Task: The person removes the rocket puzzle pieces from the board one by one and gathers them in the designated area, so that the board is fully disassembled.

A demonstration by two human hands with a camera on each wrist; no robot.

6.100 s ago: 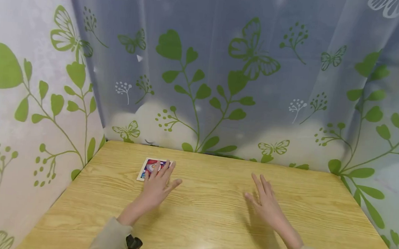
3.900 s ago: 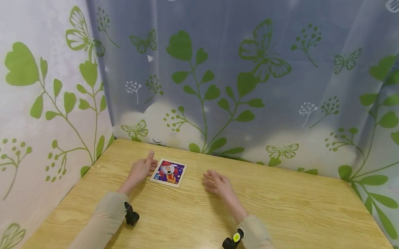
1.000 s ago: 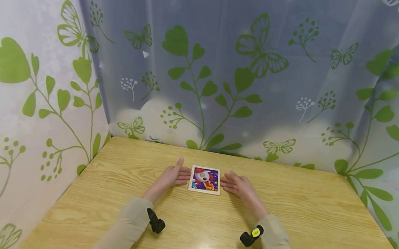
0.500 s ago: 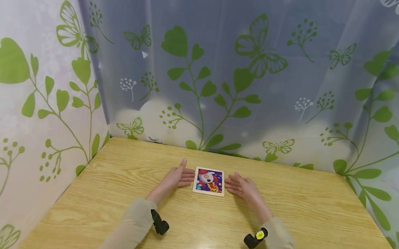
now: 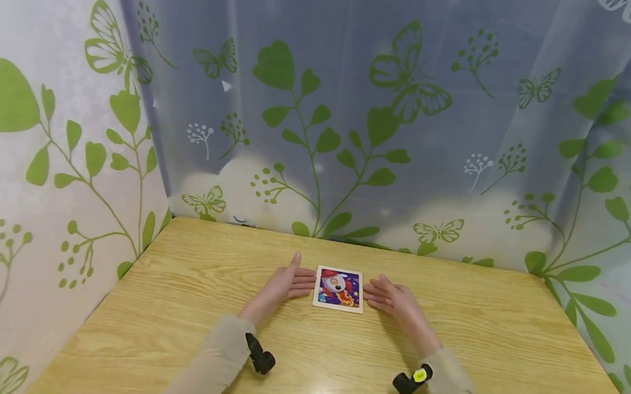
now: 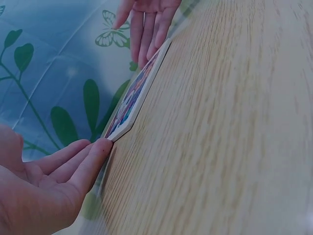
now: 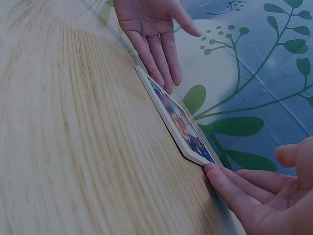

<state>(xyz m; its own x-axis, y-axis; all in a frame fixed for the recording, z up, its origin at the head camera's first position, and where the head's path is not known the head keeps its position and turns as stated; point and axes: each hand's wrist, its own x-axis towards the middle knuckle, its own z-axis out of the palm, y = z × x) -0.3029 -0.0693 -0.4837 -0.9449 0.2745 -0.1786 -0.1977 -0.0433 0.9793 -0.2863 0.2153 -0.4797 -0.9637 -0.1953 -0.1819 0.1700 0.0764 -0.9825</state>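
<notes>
A flat square picture board (image 5: pixel 339 289) with a pale border and a rocket on a purple ground lies on the wooden table. My left hand (image 5: pixel 283 284) stands at its left side, thumb up and fingers straight. In the left wrist view those fingertips (image 6: pixel 103 145) touch the board's edge (image 6: pixel 139 100). Across from it, my right hand (image 5: pixel 398 301) holds its extended fingers at the right side. The right wrist view has its fingertips (image 7: pixel 211 170) against the near corner of the board (image 7: pixel 178 120). Neither hand curls around the board.
The wood-grain table (image 5: pixel 206 269) runs back to a blue curtain (image 5: pixel 338 101) with green leaves and butterflies. A pale printed sheet (image 5: pixel 40 202) borders the left side. Black wrist cameras (image 5: pixel 261 357) sit at both cuffs.
Earlier my left hand was over the board at the back left. Both hands then came to its sides, and the board has slid rightward between them, a little further in the last second.
</notes>
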